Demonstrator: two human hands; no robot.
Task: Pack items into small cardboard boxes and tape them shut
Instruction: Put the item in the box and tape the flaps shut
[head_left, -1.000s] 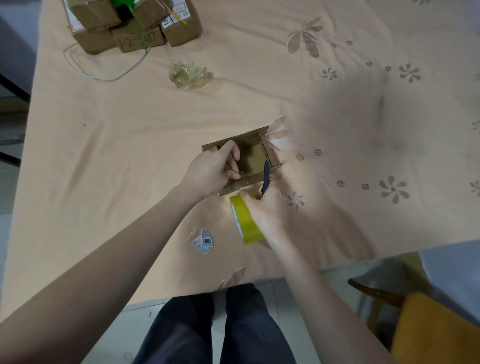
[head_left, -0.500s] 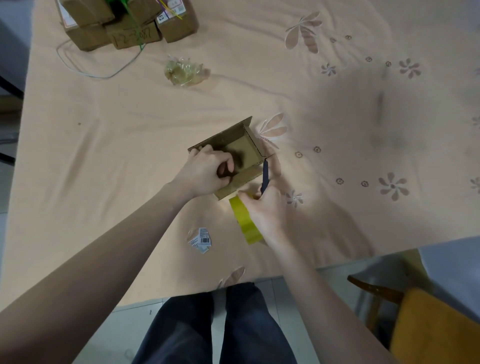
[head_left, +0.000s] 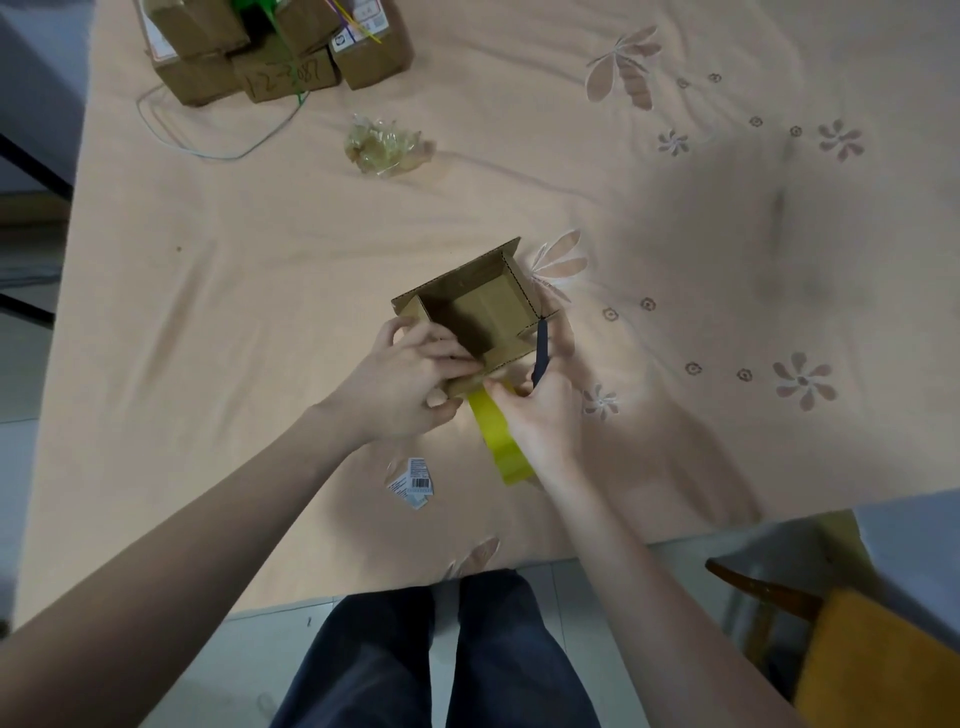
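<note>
A peach floral cloth covered the table (head_left: 260, 312); a stack of taped cardboard boxes (head_left: 270, 47) stood at its far left corner; the open small cardboard box (head_left: 472, 306) lay near the middle, its near wall gripped by the left hand (head_left: 405, 384); the right hand (head_left: 545, 410) grasped a yellow tape roll (head_left: 501, 441) and a dark blue pen-like tool (head_left: 540, 351); crumpled clear plastic (head_left: 387, 148) and a barcode label (head_left: 413, 480) lay apart.

Soft, fairly dim indoor light falls evenly across the peach cloth on the table (head_left: 260, 312). Broad diffuse shadows darken its right half and spread beside the forearms. No glare. Detail is slightly soft throughout, and the wide lens bends the frame's edges.
</note>
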